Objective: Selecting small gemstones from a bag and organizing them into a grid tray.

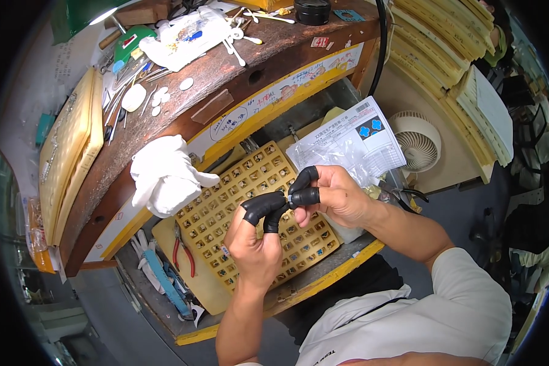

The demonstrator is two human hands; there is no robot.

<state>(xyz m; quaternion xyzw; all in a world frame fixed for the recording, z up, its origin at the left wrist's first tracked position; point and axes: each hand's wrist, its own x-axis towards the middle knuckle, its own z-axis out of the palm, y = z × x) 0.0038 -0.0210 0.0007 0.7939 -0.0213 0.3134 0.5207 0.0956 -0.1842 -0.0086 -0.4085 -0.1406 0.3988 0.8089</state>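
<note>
Above a yellow compartment tray [216, 256], my left hand [254, 244] and my right hand [338, 196] meet at the fingertips. Black finger covers sit on the thumb and forefinger of each. Both hands are closed in a pinch on one tiny piece, partly bluish [289, 199]; fingertips hide most of it, so its kind cannot be made out. Small shiny pieces lie in the tray's rows of square pockets. Behind my right hand is a printed sheet [341, 143] with a picture of blue shapes, with clear plastic bags [354, 160] over its lower part.
The tray lies in an open drawer with a yellow front edge [348, 261]. Red-handled pliers [183, 251] lie left of it. A white cloth [168, 174] hangs at the curved wooden bench [165, 116]. A round white fan [416, 141] stands right, near stacked yellow trays [439, 36].
</note>
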